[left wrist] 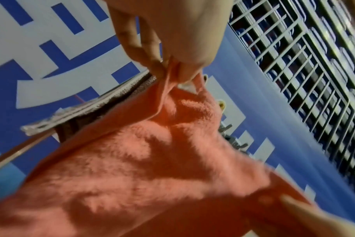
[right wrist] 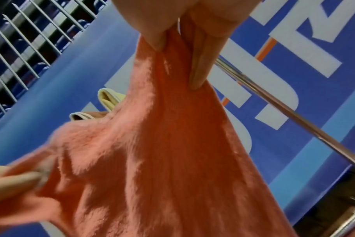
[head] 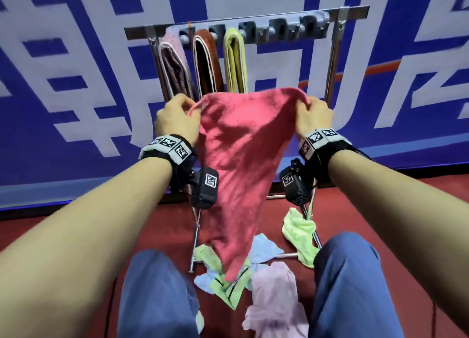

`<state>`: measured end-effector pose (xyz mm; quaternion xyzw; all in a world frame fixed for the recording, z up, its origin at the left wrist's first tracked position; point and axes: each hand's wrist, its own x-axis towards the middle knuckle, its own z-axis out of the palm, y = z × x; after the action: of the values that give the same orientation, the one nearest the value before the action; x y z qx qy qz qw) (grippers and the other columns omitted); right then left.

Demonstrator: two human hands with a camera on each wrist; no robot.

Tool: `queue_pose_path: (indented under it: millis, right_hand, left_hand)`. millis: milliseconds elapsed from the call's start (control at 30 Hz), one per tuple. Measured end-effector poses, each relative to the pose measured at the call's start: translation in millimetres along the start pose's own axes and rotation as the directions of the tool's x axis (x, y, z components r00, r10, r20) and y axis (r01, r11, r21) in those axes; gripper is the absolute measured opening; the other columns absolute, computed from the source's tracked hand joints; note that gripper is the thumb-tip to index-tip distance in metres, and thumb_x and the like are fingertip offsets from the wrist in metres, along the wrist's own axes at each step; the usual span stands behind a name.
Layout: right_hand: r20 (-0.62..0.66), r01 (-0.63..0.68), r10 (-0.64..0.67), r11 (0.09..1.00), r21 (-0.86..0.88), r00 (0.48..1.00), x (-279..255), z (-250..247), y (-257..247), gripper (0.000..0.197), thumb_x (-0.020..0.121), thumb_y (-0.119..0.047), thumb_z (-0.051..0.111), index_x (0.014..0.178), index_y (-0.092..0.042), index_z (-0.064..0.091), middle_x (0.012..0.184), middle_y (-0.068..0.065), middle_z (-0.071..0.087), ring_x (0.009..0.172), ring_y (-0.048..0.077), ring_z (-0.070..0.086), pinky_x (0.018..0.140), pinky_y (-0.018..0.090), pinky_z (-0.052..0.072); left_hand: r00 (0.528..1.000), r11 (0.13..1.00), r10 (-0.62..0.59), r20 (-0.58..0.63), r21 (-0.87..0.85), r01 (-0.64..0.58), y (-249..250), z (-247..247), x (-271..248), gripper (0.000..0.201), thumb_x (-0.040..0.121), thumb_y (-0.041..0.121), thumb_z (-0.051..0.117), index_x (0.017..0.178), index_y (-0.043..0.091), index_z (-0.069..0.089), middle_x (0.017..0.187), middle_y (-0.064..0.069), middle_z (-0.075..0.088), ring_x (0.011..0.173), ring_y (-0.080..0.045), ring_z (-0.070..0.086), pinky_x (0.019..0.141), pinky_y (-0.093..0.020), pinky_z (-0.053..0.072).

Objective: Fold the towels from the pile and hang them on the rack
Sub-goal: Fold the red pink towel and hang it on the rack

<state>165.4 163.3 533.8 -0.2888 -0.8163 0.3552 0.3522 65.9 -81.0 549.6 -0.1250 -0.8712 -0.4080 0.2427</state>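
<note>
Before the blue wall, left hand (head: 177, 119) and right hand (head: 313, 117) pinch the pink towel's (head: 241, 155) corners; pull it taut, then fold edges evenly.

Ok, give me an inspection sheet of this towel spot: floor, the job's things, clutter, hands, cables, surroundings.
Surface: dark red floor; the person stands over it.
Job's things: red towel held up, hanging to a point, not folded. Rack carries three folded towels: mauve towel, brown towel, yellow towel. Pile of green, blue and pink towels on the floor at the rack's foot.
Clutter: nothing seen.
Hands: left hand pinches one top corner of the red towel, right hand grips the other.
Cables: thin dark cord on the floor at left.
Surroundings: blue and white banner behind the rack; metal fence above it.
</note>
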Motion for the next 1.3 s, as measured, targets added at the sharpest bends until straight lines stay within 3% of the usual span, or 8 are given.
queue_pose_path:
  millis: [67,400,567,700,900,1067,1200,1300]
  right_hand:
    - [0.069,0.018,-0.015,0.999,-0.041,0.997,-7,9,2,0.033,0.098,-0.026,0.044,0.1,-0.003,0.068,0.105,0.025,0.067,0.103,0.043,0.059,0.081,0.038,0.043]
    - [0.359,-0.112,0.181,0.972,-0.205,0.916,-63,78,86,0.024,0.087,-0.023,0.058,0.082,-0.004,0.073,0.082,0.024,0.07,0.089,0.039,0.066,0.081,0.041,0.055]
    - [0.418,-0.201,0.272,0.957,-0.207,0.867,-72,118,117,0.027,0.085,-0.031,0.061,0.074,-0.007,0.07,0.077,0.02,0.07,0.083,0.035,0.067,0.075,0.035,0.053]
    - [0.377,-0.378,0.403,0.915,-0.142,0.834,-74,149,150,0.031,0.09,-0.038,0.062,0.087,-0.009,0.074,0.093,0.02,0.071,0.095,0.035,0.066,0.081,0.034,0.048]
    - [0.409,-0.53,0.529,0.839,-0.121,0.744,-79,177,185,0.029,0.094,-0.027,0.058,0.086,-0.001,0.068,0.091,0.022,0.065,0.092,0.036,0.06,0.08,0.032,0.041]
    - [0.546,-0.427,0.433,0.892,-0.146,0.717,-86,203,191,0.022,0.09,-0.022,0.064,0.07,-0.014,0.061,0.062,0.01,0.06,0.058,0.03,0.06,0.057,0.037,0.053]
    - [0.61,-0.01,0.178,0.963,-0.268,0.772,-88,202,190,0.021,0.09,-0.018,0.059,0.071,-0.018,0.051,0.082,0.017,0.069,0.086,0.037,0.064,0.074,0.039,0.046]
    - [0.639,0.148,0.095,0.937,-0.316,0.763,-97,198,189,0.008,0.09,-0.023,0.06,0.086,-0.015,0.06,0.086,0.015,0.071,0.09,0.037,0.064,0.073,0.038,0.047]
  left_hand:
    - [0.987,0.995,-0.062,0.149,0.091,0.049,-16,9,-4,0.026,0.074,0.059,0.068,0.075,0.033,0.067,0.083,0.001,0.073,0.084,-0.028,0.068,0.077,-0.038,0.058]
    - [0.806,0.95,-0.296,0.513,0.249,0.19,-107,62,-61,0.019,0.077,0.033,0.081,0.065,0.027,0.068,0.084,-0.001,0.072,0.094,-0.025,0.067,0.084,-0.027,0.05]
    - [0.692,0.905,-0.425,0.584,0.253,0.343,-142,104,-79,0.022,0.075,0.034,0.085,0.064,0.022,0.069,0.081,-0.003,0.072,0.085,-0.02,0.066,0.073,-0.022,0.043]
    - [0.621,0.865,-0.492,0.611,0.26,0.429,-177,145,-96,0.029,0.075,0.039,0.083,0.06,0.018,0.069,0.07,-0.007,0.07,0.08,-0.029,0.069,0.077,-0.031,0.057]
    - [0.6,0.836,-0.507,0.619,0.183,0.517,-209,188,-115,0.04,0.092,0.03,0.068,0.059,0.009,0.061,0.075,-0.025,0.066,0.078,-0.04,0.064,0.07,-0.03,0.043]
    - [0.572,0.842,-0.489,0.658,0.186,0.506,-213,208,-129,0.04,0.089,0.034,0.073,0.055,0.018,0.059,0.048,0.009,0.05,0.056,-0.014,0.05,0.062,-0.024,0.04]
    - [0.542,0.792,-0.496,0.678,0.098,0.603,-208,220,-126,0.032,0.082,0.033,0.081,0.056,0.019,0.067,0.045,0.009,0.051,0.047,-0.009,0.048,0.06,-0.022,0.048]
    - [0.451,0.696,-0.479,0.753,0.013,0.718,-193,221,-123,0.005,0.084,0.009,0.077,0.085,0.007,0.073,0.059,-0.002,0.057,0.043,-0.005,0.053,0.054,-0.025,0.057]
